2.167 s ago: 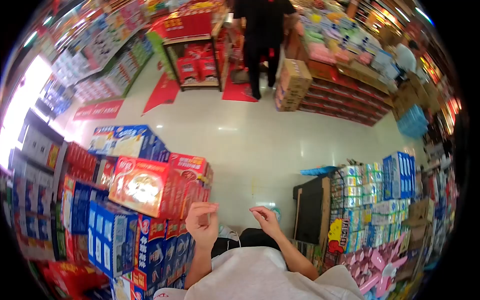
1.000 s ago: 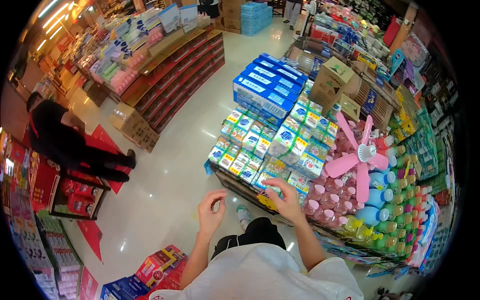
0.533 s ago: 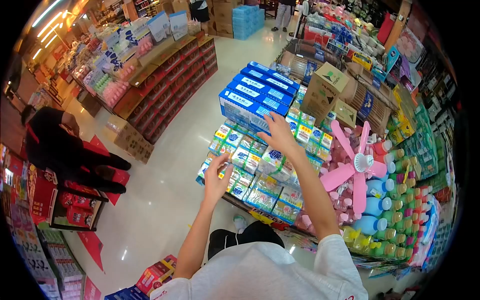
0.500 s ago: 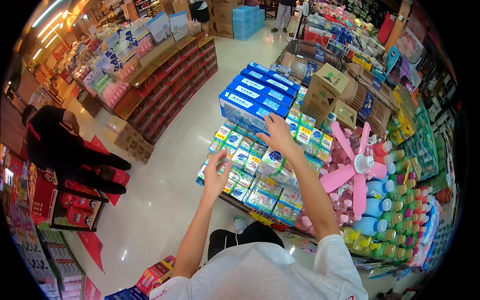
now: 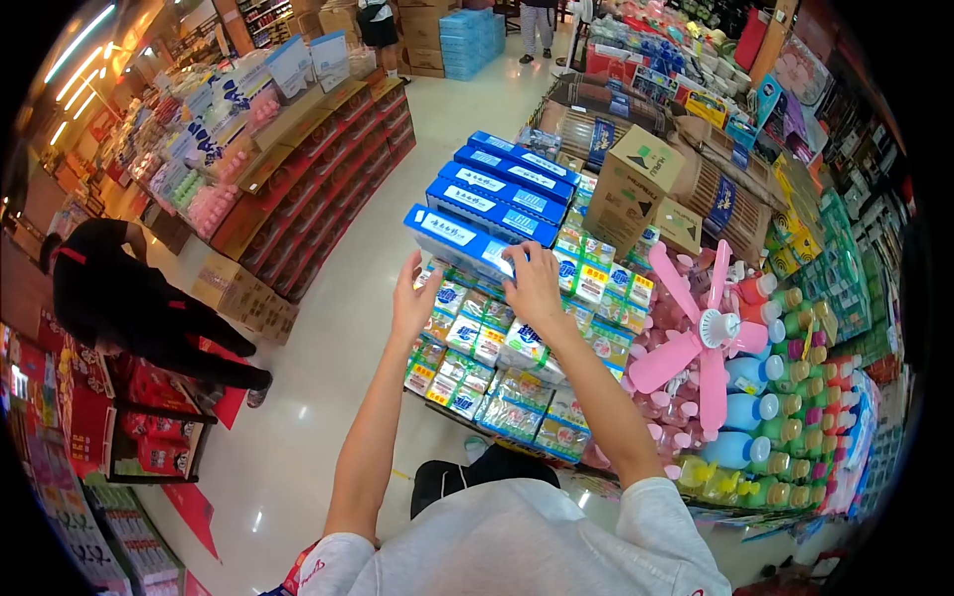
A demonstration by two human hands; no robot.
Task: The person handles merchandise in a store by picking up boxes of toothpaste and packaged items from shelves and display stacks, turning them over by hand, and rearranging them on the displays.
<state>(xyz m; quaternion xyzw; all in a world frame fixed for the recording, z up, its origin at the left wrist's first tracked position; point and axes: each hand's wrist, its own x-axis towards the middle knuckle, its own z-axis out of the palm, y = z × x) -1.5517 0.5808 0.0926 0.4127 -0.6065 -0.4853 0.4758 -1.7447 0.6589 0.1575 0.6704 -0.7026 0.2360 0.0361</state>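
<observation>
Several long blue boxes (image 5: 497, 197) with white labels lie in a row on stacked, clear-wrapped packs (image 5: 477, 328). The nearest blue box (image 5: 452, 236) sits apart from the others, tilted toward me. Fingers of my right hand (image 5: 535, 286) are bent over its right end and grip it. At its left end, my left hand (image 5: 414, 293) is raised with thumb and fingers apart, holding nothing. Whether its fingertips touch the box cannot be made out.
A pink fan-shaped item (image 5: 711, 328) lies on bottles to the right. Behind the packs is a brown carton (image 5: 633, 189). A person in black (image 5: 109, 288) bends by a red display rack (image 5: 159, 437) at left. Red-brown cartons (image 5: 318, 199) form a long stack across the aisle.
The nearest blue box has come away from the row toward me. My right hand has moved left and down onto its end, and my left hand has risen beside its other end.
</observation>
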